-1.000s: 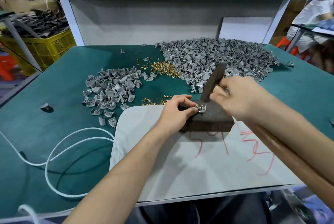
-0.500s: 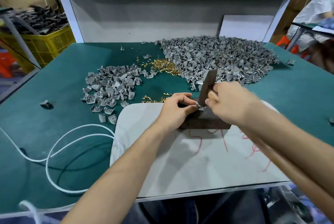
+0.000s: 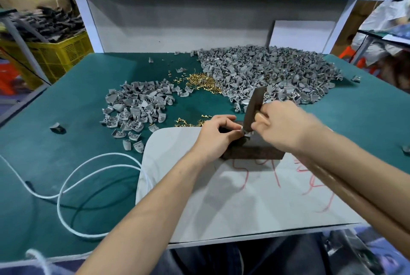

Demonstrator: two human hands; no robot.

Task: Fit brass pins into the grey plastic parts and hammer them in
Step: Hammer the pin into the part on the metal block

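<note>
My left hand pinches a small grey plastic part on top of a dark block. My right hand grips a hammer close to its dark metal head, whose lower end sits on or just above the part; its wooden handle runs back under my right forearm. A big heap of grey parts lies at the back right and a smaller heap of grey parts at the left. Brass pins lie between the heaps, and a few more brass pins lie just beyond my left hand.
The block stands on a pale board with red scribbles, on the green table mat. A white cord loops at the front left. Stray grey parts lie at the table's left and right. A yellow crate stands off the table.
The hammer head has come down from a raised tilt to the part on the block. My left hand keeps its pinch on the part.
</note>
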